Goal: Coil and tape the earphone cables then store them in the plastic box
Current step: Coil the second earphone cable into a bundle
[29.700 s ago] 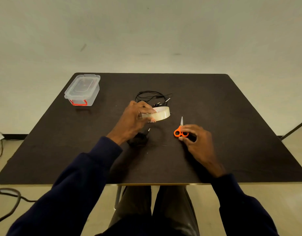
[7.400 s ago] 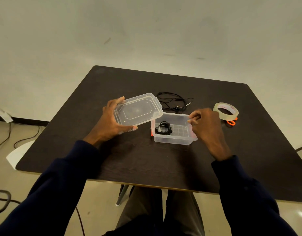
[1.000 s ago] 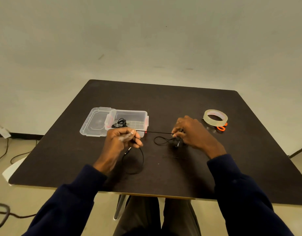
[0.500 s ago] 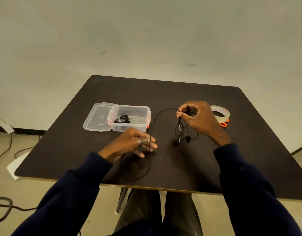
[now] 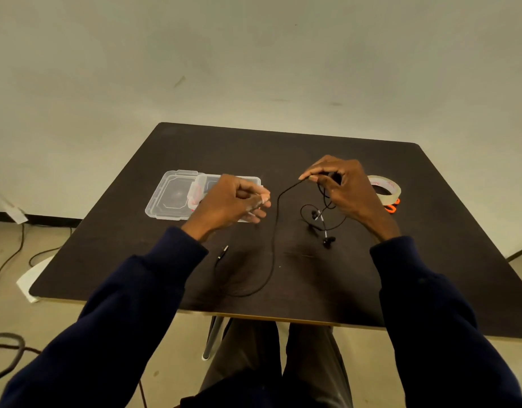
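Note:
A black earphone cable (image 5: 273,242) runs from my right hand (image 5: 346,189) down across the dark table (image 5: 430,245), loops near the front edge and ends in a jack plug (image 5: 224,250). My right hand pinches the cable's upper part above the table; short loops and two earbuds (image 5: 328,240) hang below it. My left hand (image 5: 232,203) hovers with loosely curled fingers just left of the cable, not touching it. A pale patch shows on its fingertips. Behind it stands the open clear plastic box (image 5: 248,180); my hand hides what is inside.
The box's clear lid (image 5: 171,195) lies flat against the box's left side. A roll of clear tape (image 5: 384,190) sits right of my right hand, with orange scissors (image 5: 391,208) partly under it. Cords trail on the floor at the left.
My left hand has risen off the table and moved up in front of the box. The cable now lies looser, its jack end on the table. My right hand still holds the loops.

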`<state>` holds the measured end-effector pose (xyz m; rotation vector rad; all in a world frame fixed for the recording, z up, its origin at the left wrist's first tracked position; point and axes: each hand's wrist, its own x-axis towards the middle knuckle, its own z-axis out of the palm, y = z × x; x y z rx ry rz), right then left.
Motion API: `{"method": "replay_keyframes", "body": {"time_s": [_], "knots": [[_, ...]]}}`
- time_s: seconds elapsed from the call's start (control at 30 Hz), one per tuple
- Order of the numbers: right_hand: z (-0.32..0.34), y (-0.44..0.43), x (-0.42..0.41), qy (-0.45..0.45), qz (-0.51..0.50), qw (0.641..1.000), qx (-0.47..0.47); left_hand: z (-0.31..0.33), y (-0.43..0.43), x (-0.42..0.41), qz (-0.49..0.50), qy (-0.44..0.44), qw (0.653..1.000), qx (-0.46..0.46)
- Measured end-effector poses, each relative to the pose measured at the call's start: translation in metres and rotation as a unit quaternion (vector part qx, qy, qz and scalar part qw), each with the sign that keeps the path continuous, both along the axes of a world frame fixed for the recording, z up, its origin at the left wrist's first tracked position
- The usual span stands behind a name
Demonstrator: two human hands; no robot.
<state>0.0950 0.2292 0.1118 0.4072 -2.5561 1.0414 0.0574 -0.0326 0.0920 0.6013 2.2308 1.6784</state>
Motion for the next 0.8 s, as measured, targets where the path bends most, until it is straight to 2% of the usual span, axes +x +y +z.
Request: {"method": "replay_keyframes", "body": {"time_s": [0.13,0.3,0.43,0.57,0.67,0.73,0.8], "knots": [[-0.009,-0.022,0.003,-0.017,0.037,0.999,-0.012,-0.009,0.016,0.004,0.038,0.004,0.994,0.098],[-0.019,-0.038,0.007,-0.022,0.054,0.997,-0.049,-0.020,0.016,0.013,0.061,0.016,0.990,0.126],[-0.028,-0.035,0.005,-0.050,0.038,0.997,0.047,-0.022,0.005,0.018,0.071,0.031,0.988,0.137],[-0.032,-0.020,0.008,-0.062,-0.003,0.988,0.140,-0.030,-0.018,0.022,0.084,-0.052,0.984,0.147],[-0.033,-0.016,0.011,-0.077,-0.028,0.981,0.175,-0.040,-0.031,0.029,0.070,-0.053,0.994,0.065],[-0.033,-0.019,0.013,-0.067,-0.013,0.982,0.176,-0.046,-0.034,0.033,0.058,0.003,0.996,-0.064],[-0.034,-0.028,0.015,-0.076,0.006,0.983,0.166,-0.047,-0.032,0.035,0.062,0.045,0.990,-0.121]]}}
